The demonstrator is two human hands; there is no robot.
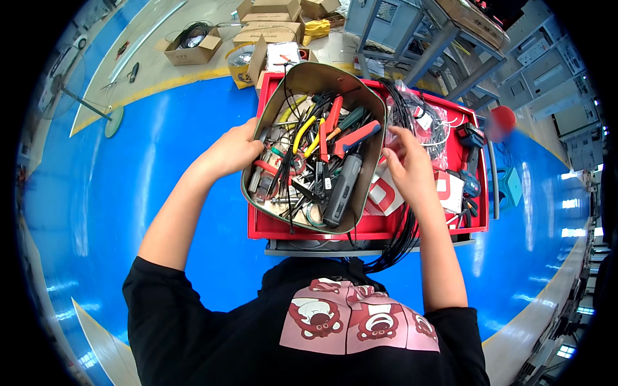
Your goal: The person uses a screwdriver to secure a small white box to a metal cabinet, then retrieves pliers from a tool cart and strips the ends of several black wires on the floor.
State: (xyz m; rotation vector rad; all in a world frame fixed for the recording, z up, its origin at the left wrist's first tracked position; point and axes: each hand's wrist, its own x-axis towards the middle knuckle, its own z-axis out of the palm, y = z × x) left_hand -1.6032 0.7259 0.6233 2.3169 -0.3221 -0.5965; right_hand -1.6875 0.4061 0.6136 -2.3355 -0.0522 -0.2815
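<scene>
Bin [315,74], which I view with long axis fore-and-aft, lies between left hand [235,150], grasping its rim, and right hand [412,168], loosely open, contact unclear.

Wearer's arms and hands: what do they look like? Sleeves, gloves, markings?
Left hand and right hand are ungloved; no watch or cables visible on either. Forearms bare. Short, plain black sleeves, part of a black top with pink cartoon-bear print.
</scene>
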